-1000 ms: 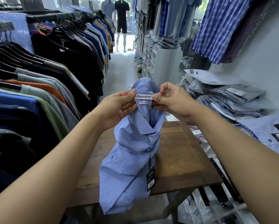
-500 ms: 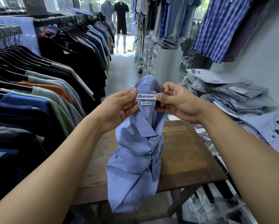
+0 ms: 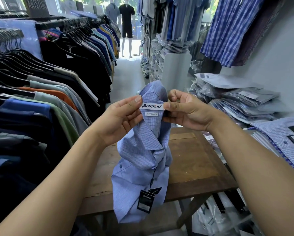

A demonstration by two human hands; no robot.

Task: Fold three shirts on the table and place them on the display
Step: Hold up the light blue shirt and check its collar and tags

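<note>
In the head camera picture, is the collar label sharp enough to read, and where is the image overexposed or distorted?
Head view: the collar label of the blue checked shirt is sharp, reading BLENTINO and REGULAR FIT; daylight blows out the floor near the mannequins; the wide lens stretches the forearms toward the corners; fine print on the hang tag is unreadable.

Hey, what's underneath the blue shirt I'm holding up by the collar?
The wooden table. The blue shirt, pinched at its collar by the left hand and right hand, hangs past its near edge, so the tabletop behind the cloth is hidden.
</note>
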